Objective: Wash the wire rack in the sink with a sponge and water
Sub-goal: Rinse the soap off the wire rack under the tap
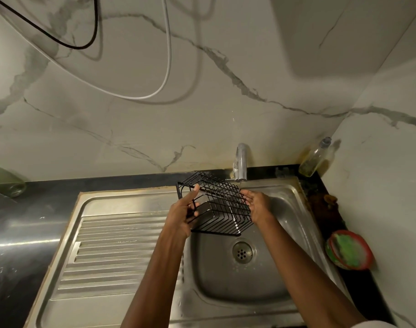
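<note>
Rack [216, 204] held tilted over sink [294, 233] basin, under tap [241, 162] at 12 o'clock, likely for rinsing. Left hand [182, 213] grips frame edge; right hand [256, 204] fingers straight, steadying far side. Sponge [345, 250] in dish, 3 o'clock, untouched.

A home kitchen: a stainless-steel sink [226, 292] with ribbed drainboard [112, 252], a tap [240, 162] behind it, a soap bottle [314, 159] beside marble-patterned walls [131, 129].

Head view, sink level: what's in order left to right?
Ribbed drainboard → left hand → wire rack → right hand → green sponge in red dish.
</note>
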